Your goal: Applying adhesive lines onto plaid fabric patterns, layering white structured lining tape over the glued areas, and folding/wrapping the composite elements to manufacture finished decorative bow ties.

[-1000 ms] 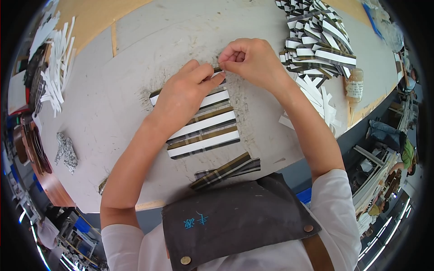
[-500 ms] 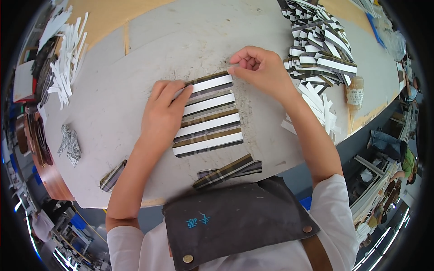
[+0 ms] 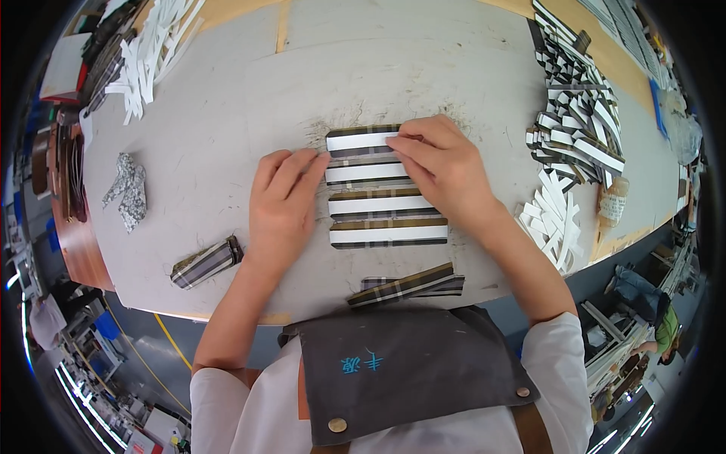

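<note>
Several plaid fabric strips [image 3: 389, 225], each topped with a white band [image 3: 363, 141], lie flat in parallel rows in front of me. My left hand [image 3: 283, 200] rests at their left ends, fingers bent and slightly apart, fingertips by the two farthest strips; nothing shows in it. Across the right ends reaches my right hand [image 3: 446, 166]. Its thumb and fingertips pinch at the white band of the farthest strip, covering that strip's right end. Close to the table's near edge, loose plaid strips [image 3: 412, 286] lie crossed over each other.
A large heap of plaid-and-white strips [image 3: 578, 113] lies at the right, with white strips [image 3: 552, 216] and a small bottle [image 3: 612, 202] nearby. More white strips [image 3: 147, 64] sit far left. A speckled cloth [image 3: 128, 193] and a folded plaid bundle [image 3: 206, 262] lie left.
My view has shifted, so the table's contents appear displaced. My right hand has moved from the farthest strip's right end inward onto its white band. The left fingers have drawn back to the strips' left ends.
</note>
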Motion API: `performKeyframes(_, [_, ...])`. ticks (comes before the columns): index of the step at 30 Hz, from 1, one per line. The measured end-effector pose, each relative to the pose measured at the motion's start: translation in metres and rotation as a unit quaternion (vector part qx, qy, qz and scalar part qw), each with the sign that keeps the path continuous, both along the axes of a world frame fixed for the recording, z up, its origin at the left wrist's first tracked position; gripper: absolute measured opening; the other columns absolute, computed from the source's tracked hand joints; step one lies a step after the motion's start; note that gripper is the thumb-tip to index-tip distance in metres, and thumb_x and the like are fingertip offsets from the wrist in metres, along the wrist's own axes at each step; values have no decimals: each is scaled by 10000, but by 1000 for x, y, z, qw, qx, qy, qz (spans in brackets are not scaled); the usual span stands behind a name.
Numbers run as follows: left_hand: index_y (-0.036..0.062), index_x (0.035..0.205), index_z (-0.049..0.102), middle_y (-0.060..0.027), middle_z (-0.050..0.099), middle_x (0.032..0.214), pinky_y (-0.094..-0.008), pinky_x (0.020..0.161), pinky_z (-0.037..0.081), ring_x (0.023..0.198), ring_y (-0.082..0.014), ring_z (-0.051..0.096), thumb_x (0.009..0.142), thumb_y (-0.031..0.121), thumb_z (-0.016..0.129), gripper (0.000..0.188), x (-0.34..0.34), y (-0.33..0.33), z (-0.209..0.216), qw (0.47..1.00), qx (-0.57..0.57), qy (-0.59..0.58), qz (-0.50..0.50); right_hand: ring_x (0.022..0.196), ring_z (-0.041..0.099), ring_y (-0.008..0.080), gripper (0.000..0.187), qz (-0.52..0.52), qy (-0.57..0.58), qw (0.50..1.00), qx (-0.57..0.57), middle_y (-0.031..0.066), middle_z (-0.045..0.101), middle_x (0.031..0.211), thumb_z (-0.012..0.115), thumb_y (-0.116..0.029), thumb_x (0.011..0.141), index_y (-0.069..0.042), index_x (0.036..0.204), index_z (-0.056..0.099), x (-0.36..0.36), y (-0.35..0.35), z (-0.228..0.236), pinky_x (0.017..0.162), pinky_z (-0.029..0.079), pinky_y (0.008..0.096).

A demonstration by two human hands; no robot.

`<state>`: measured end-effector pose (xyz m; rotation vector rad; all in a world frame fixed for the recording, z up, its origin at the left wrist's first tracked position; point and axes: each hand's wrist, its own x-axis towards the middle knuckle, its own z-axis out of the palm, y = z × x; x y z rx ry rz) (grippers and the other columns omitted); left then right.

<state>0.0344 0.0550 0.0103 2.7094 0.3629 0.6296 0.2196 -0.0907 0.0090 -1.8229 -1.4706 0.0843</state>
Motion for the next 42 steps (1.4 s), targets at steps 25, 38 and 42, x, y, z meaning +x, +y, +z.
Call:
performKeyframes(25, [23,1413,406,-141,327,1515,-507,1158,149,1438,-274,232,955,392,484,594,3,-6,-1,979,62,191,-28,1419,268,290,557,14,-105,982,-159,158,326,1511,488,-299,946,28,1390,409,-27,9,-12,1163,183,446])
performKeyframes(38, [7,983,626,-111,590,938,-365,763,459,886,-296,537,758,-8,696,236,-37,-32,20,983,-175,39,44,1361,358,329,387,55,228,970,59,154,407,1453,440,-161,978,-16,1333,489,-46,-1,-4,1103,304,411])
performKeyframes(42, [11,871,607,-97,576,860,-371,702,450,836,-280,527,741,-1,708,165,-35,-37,16,982,-173,74,30,1189,484,320,306,-19,182,983,32,165,515,1301,525,-87,920,-17,1215,567,-24,-26,28,993,404,395])
